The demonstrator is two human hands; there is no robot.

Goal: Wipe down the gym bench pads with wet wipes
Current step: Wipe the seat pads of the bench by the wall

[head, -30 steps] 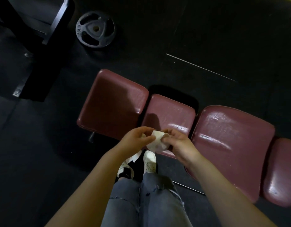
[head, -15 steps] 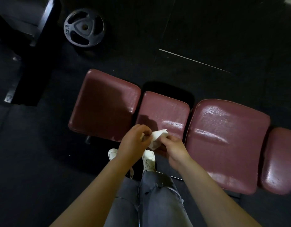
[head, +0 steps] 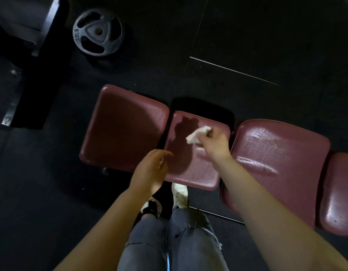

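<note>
The wet wipe (head: pixel 197 135) is a small white sheet, bunched and creased, with one loose corner hanging toward the left. The right hand (head: pixel 215 145) pinches it between curled fingers above the far half of the small middle pad (head: pixel 196 173) of the maroon bench; whether the wipe touches the pad cannot be told. The hand and wipe throw a dark shadow on that pad. The middle pad sits between the wide pad (head: pixel 122 130) on its left and the large glossy pad (head: pixel 282 161) on its right, which shines with bright streaks; a fourth pad (head: pixel 339 194) lies beyond that one.

Half a second ago both hands held the wipe together over the near edge of the middle pad. Now the left hand (head: pixel 149 173) has let go and hangs over the pad's near left corner, fingers loosely bent and holding nothing, while the right hand has carried the wipe farther across the pad.

A 33 LB weight plate (head: pixel 97 32) lies on the dark floor well beyond the wide pad.
</note>
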